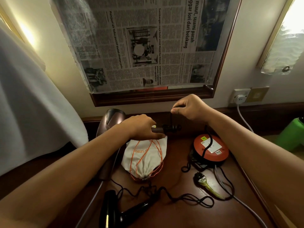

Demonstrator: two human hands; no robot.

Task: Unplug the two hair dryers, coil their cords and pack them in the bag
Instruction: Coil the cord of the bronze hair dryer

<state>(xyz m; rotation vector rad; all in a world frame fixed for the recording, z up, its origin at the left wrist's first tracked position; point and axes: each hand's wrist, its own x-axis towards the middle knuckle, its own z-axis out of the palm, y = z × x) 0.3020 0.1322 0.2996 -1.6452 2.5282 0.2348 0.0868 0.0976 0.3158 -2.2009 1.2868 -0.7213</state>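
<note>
On the dark wooden desk (177, 211), seen from the head camera, two bare arms reach forward. The left hand (141, 127) grips the handle of a brown hair dryer (113, 119), which lies along the desk's left side with its rounded body toward the wall. The right hand (189, 107) is raised a little above it and pinches a black cord (171, 119) between thumb and fingers; the cord drops from there to the end of the handle, where a few turns are wrapped round it.

Just below the left hand lies a white drawstring bag (144, 157) with orange strings, its mouth drawn together and pointing toward the person. It looks bulky, but I cannot tell what is inside.

Nearer the person, a black hair dryer (115, 209) rests on the desk, its cord (189, 199) trailing loose in loops across the wood.

To the right sits a round orange extension reel (211, 149), with black cable lying across its top and bunched at its side. A black plug (199, 176) lies on the desk just in front of it.

On the wall at the right, a white plug (240, 97) sits in a socket. A newspaper (139, 43) covers the framed mirror above the desk.
</note>
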